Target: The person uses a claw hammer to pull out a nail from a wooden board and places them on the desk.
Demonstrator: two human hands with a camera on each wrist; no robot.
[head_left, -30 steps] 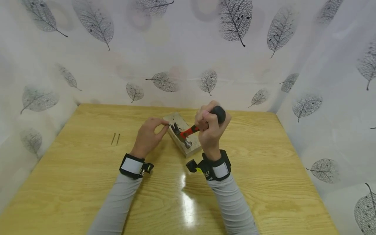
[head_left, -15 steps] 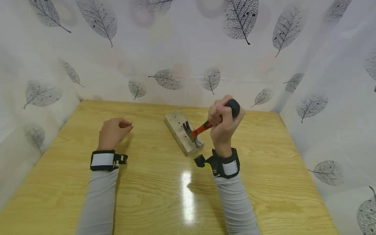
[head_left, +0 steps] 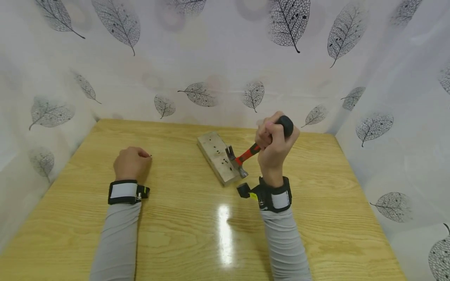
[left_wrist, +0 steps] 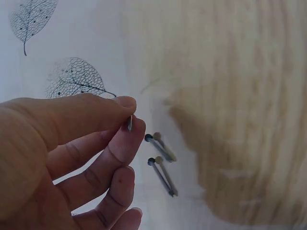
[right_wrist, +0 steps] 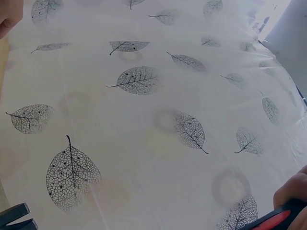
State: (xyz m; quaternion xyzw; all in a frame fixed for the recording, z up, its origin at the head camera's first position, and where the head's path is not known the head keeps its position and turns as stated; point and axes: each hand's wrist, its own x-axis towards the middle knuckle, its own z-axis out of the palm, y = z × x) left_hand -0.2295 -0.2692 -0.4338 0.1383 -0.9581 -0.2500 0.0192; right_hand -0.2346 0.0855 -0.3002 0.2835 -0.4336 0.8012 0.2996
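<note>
My left hand [head_left: 131, 164] is at the left of the table and pinches a nail [left_wrist: 129, 123] between thumb and index fingertip; only a short end of the nail shows in the left wrist view. Just beyond these fingers two more nails [left_wrist: 162, 177] lie side by side on the tabletop, hidden by the hand in the head view. With curled fingers my right hand [head_left: 275, 138] grips the red and black handle of a claw hammer [head_left: 247, 154]. The hammer's metal head hangs at the right edge of a wooden block [head_left: 215, 158], which has several dark spots on top.
The wooden table [head_left: 183, 218] reaches back to a pale curtain [head_left: 218, 50] printed with leaves, which also closes off both sides. Each wrist wears a black strap with a small camera.
The left hand, pinching the nail, has moved left from the block and lowered to the table near the two nails. The hammer has shifted right, to the block's edge, with the right hand.
</note>
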